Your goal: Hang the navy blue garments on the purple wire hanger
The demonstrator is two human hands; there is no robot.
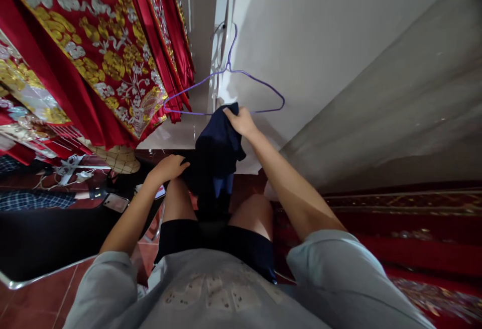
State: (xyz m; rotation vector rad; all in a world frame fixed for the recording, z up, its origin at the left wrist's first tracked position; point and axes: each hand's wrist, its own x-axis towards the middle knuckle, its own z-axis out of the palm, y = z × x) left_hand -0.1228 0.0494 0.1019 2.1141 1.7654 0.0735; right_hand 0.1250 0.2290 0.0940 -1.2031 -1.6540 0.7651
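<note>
A dark navy garment (216,140) hangs in loose folds in front of me, above my knees. My right hand (241,120) pinches its upper edge between thumb and fingers. Lower and to the left, my left hand (171,167) is curled on a darker part of the cloth; its fingertips are partly lost against the black fabric. A purple wire hanger (259,79) hangs behind the garment, its hook up at a fixture by the wall. The top of the garment covers the middle of the hanger's lower bar; whether it is looped over the bar I cannot tell.
Red cloths with gold and silver embroidery (113,58) hang at the upper left. A phone (116,202) lies on a black surface (45,233) at the left, near white cables (81,176). A pale wall (320,32) rises ahead, with red patterned fabric (414,233) at right.
</note>
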